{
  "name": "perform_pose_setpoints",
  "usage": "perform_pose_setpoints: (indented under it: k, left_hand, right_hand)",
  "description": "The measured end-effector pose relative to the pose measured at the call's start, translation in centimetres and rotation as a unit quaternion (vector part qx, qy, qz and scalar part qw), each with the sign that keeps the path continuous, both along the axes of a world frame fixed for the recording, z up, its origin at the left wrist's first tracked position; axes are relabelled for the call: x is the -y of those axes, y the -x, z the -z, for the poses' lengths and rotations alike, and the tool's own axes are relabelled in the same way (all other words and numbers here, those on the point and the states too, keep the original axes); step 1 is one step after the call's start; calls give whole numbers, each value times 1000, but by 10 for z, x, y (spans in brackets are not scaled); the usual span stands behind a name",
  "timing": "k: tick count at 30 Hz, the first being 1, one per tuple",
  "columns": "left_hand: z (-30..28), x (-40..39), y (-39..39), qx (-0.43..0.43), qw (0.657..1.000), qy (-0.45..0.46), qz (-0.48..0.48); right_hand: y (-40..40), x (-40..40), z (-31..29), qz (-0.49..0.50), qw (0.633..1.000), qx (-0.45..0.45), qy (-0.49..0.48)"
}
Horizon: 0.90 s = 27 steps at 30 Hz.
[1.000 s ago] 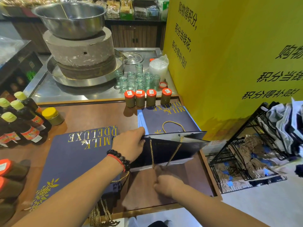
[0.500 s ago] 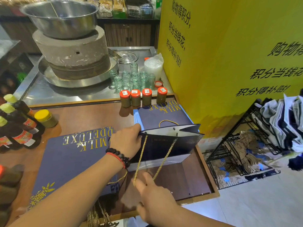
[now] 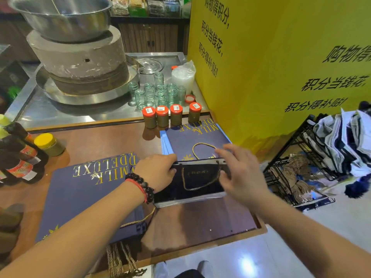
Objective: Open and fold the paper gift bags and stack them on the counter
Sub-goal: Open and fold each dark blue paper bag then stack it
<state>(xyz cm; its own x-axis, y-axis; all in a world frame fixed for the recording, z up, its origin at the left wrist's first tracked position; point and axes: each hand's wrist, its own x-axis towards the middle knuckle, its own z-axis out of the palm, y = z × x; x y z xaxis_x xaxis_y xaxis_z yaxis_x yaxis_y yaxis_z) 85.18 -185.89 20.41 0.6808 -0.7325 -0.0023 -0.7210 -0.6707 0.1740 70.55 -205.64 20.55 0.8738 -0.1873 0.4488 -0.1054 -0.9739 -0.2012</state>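
Red-lidded jars: four, in row at counter's far edge. Yellow-lidded jar: one. Dark bottles at left edge: at least three, partly cut off, exact count unclear. Clear glass jars: about ten, clustered, too overlapped for exact count. Loose red lid: one. Navy gift bags: big flat pile on left, small flat pile on right, sheets uncountable; one small bag in front. Steel bowl: one. Millstone: one. Wire rack: one. Hands: two, left hand, right hand.
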Motion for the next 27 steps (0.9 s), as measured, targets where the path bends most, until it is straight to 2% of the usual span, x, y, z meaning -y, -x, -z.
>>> perform_pose_setpoints:
  k: [1, 3, 4, 5, 8, 11, 15, 19, 22, 27]
  left_hand:
    - [-1, 0, 0, -1, 1000, -5, 18]
    - [-2, 0, 1, -3, 999, -6, 47]
    - [-2, 0, 1, -6, 998, -6, 56]
    - [-2, 1, 2, -8, 998, -6, 64]
    - [-2, 2, 11, 1, 997, 4, 81]
    - [-1, 9, 32, 33, 995, 46, 83]
    - [23, 18, 74, 45, 994, 60, 86]
    - [79, 14, 134, -1, 997, 12, 81]
    - [129, 13, 180, -40, 997, -11, 64]
    - [207, 20, 221, -39, 998, -31, -27]
  right_hand:
    - [-7, 15, -6, 17, 997, -62, 34]
    - [-17, 40, -11, 50, 974, -216, 34]
    - [-17, 46, -10, 57, 960, -272, 21]
    - [-16, 50, -6, 55, 956, -287, 25]
    - [-2, 58, -2, 24, 979, -189, 73]
    - [25, 74, 7, -2, 993, -97, 70]
    - [66, 89, 45, -36, 995, -72, 63]
    - [117, 84, 95, -99, 994, -32, 26]
    - [154, 87, 152, -116, 990, -80, -16]
    - [178, 81, 230, -61, 985, -151, -52]
